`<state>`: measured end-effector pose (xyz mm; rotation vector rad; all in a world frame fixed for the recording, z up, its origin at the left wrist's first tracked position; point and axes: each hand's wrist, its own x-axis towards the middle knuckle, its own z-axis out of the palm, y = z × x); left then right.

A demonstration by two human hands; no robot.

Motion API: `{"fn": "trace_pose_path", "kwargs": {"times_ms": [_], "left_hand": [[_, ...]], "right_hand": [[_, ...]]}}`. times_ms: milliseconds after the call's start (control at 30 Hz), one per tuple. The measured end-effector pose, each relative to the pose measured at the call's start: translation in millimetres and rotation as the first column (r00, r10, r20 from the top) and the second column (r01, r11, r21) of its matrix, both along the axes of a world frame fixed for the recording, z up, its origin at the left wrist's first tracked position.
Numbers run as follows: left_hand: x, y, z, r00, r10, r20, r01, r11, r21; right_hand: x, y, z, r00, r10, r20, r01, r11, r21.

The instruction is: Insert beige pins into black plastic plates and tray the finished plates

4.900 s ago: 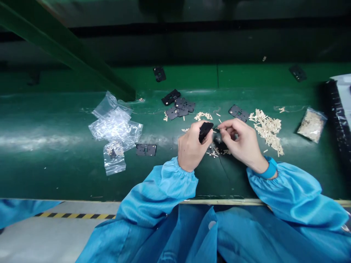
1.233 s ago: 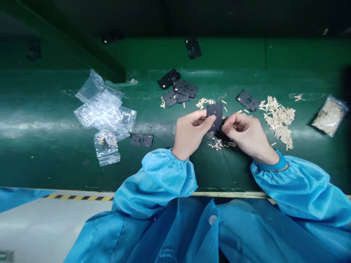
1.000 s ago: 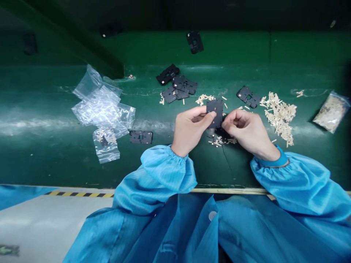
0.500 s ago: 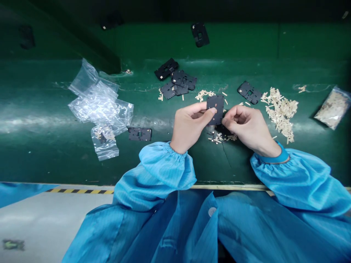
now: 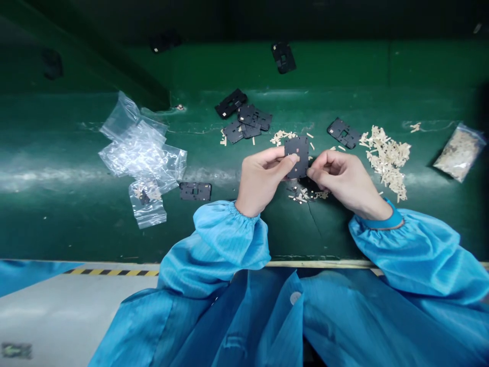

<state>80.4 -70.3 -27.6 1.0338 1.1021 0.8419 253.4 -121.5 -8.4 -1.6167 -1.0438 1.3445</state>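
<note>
My left hand (image 5: 263, 176) grips a flat black plastic plate (image 5: 297, 160) with small holes, its thumb across the face. Close against the plate's lower right edge is my right hand (image 5: 342, 181), thumb and forefinger pinched together; whatever they hold is hidden or too small to make out. Beneath the hands lies a scatter of tiny black and cream pieces (image 5: 301, 194). Beyond the plate sits a small heap of cream strips (image 5: 281, 136), and a bigger pile of cream strips (image 5: 387, 160) spreads to the right of my right hand.
Several black plates (image 5: 250, 120) overlap farther back on the green bench (image 5: 214, 239). Single black plates lie at left (image 5: 195, 191), right (image 5: 343, 133) and rear (image 5: 283, 57). Clear zip bags (image 5: 143, 148) are heaped left; a filled bag (image 5: 460, 152) lies far right. A blue sleeve (image 5: 34, 275) shows lower left.
Some seconds ago the plate was tilted edge-on in my left hand with my right hand apart; now its face shows and my right fingers are at its edge. Lately only the view has shifted slightly.
</note>
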Motion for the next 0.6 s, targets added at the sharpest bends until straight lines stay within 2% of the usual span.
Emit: {"fn": "trace_pose_path", "kwargs": {"times_ms": [200, 400, 600], "left_hand": [[-2, 2, 1.4, 1.000, 0.004, 0.010, -0.004, 1.000, 0.006], [-5, 3, 0.5, 0.998, 0.018, 0.065, -0.020, 1.000, 0.019], [-5, 1, -0.8, 0.998, -0.003, 0.061, 0.002, 1.000, 0.006]], "right_hand": [[2, -1, -1.3, 1.000, 0.000, -0.013, 0.000, 1.000, -0.001], [10, -4, -4.7, 0.990, 0.038, -0.137, -0.032, 0.998, 0.044], [8, -4, -4.5, 0.993, 0.039, -0.110, -0.031, 0.997, 0.073]]}}
